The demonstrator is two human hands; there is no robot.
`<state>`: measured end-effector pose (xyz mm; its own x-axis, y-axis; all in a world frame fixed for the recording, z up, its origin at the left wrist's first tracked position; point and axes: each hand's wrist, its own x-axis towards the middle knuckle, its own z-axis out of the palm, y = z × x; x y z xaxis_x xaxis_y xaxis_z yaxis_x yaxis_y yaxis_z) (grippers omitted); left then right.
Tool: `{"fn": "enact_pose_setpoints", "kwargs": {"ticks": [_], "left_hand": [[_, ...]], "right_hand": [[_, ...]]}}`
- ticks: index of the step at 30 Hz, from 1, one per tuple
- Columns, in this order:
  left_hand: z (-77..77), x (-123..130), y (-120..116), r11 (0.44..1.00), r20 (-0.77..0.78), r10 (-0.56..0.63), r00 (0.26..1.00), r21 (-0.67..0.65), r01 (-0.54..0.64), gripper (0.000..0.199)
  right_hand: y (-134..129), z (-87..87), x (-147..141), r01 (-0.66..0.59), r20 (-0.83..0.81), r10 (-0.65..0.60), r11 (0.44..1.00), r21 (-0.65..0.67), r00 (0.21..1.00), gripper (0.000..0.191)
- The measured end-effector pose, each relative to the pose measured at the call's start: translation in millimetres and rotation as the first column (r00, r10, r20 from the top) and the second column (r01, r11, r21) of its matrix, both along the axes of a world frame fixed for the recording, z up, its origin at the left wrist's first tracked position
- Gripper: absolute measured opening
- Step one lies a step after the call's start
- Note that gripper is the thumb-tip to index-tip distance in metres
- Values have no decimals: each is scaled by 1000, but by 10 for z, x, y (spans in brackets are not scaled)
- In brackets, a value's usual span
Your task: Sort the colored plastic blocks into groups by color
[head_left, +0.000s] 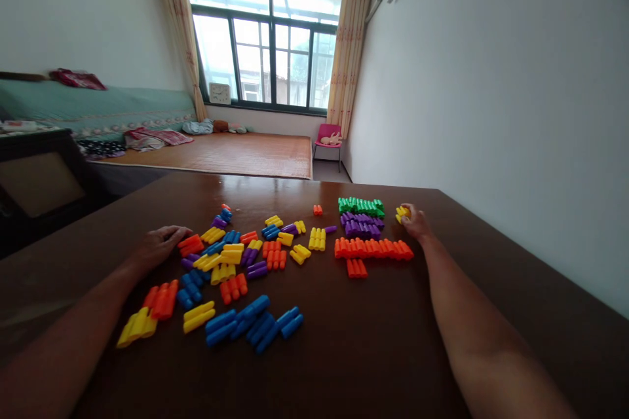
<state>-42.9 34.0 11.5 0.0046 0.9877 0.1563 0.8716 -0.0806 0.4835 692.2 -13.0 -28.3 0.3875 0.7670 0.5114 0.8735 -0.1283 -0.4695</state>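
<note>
Pinches a yellow piece [401, 215] in the right fingers [411, 209], just right of the green row [360, 206] on the desk [344, 347], rests the left fingers [177, 232] by an orange piece [190, 246], with no telling whether gripping, and could, by swinging inward too hastily, scatter that row.

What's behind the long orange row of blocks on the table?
Purple blocks lie behind the orange row, with green blocks farther back. The tabletop directly under them is covered, so it can't be seen.
</note>
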Motion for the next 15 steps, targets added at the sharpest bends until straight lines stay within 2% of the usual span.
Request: {"fn": "enact_pose_setpoints", "kwargs": {"ticks": [4, 9, 13, 15], "left_hand": [[-14, -2, 15, 1000, 15, 11, 1000, 7, -11, 51], [-43, -19, 39, 1000, 22, 3, 1000, 21, -3, 50], [-15, 22, -17, 999, 36, -5, 999, 55, 3, 52], [5, 56, -57, 998, 44, -13, 999, 64, 10, 55]], "right_hand": [[-48, -67, 66, 14, -8, -14, 999, -50, 1000, 43], [-109, -61, 41, -19, 14, 19, 1000, -1, 1000, 41], [-119, -49, 41, -42, 35, 42, 999, 5, 999, 43], [-127, -40, 78, -46, 49, 43, 998, 50, 998, 46]]}}
